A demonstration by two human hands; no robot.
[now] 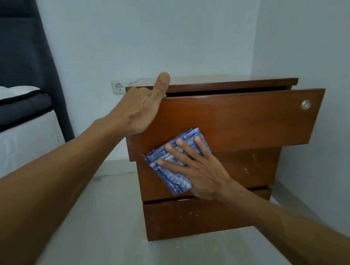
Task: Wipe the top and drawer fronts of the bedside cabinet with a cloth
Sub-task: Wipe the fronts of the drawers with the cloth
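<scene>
Bedside cabinet (214,171): reddish-brown wood, three drawer fronts stacked, standing on the floor in a room corner. Top drawer (241,119) stands pulled out, overhanging the two below; its long axis runs left to right; a round metal knob (306,104) sits well to the right of both hands. Cloth (172,163): folded blue-and-white pad, lying flat under the right hand (197,170), straddling the lower edge of the top drawer front and the middle front (245,168). Right fingers (183,150) spread, pressing the pad to the wood, pointing up and left. Unwiped drawer face stretches mostly rightward from those fingers, so the coming stroke likely runs along that axis. Left hand (141,112) grips the drawer's upper left corner, thumb raised, fingers hidden behind the edge. Middle and bottom fronts show pale scuffs.
</scene>
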